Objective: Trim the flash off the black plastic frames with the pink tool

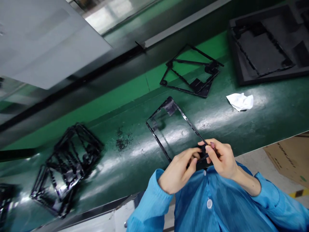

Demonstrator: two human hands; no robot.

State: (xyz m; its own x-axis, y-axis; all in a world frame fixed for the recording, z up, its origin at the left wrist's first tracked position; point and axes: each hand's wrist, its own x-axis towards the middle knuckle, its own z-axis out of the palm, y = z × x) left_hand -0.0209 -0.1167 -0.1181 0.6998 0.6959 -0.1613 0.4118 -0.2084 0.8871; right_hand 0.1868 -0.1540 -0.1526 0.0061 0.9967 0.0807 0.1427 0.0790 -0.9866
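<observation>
Both hands hold a thin black rectangular plastic frame by its near end, just above the green bench. My left hand is closed on the near edge, fingers curled toward the corner. At the near right corner, my right hand pinches the frame between thumb and fingers. A small dark reddish thing shows at the right fingers; I cannot make out what it is. The far end of the frame points away and to the left, with a dark flap at its corner. My fingers partly hide the near edge.
Two similar frames lie overlapped beyond my hands. A pile of black frames sits at left. Crumpled white paper lies at right, near a dark tray with another frame inside. Black crumbs dot the green bench.
</observation>
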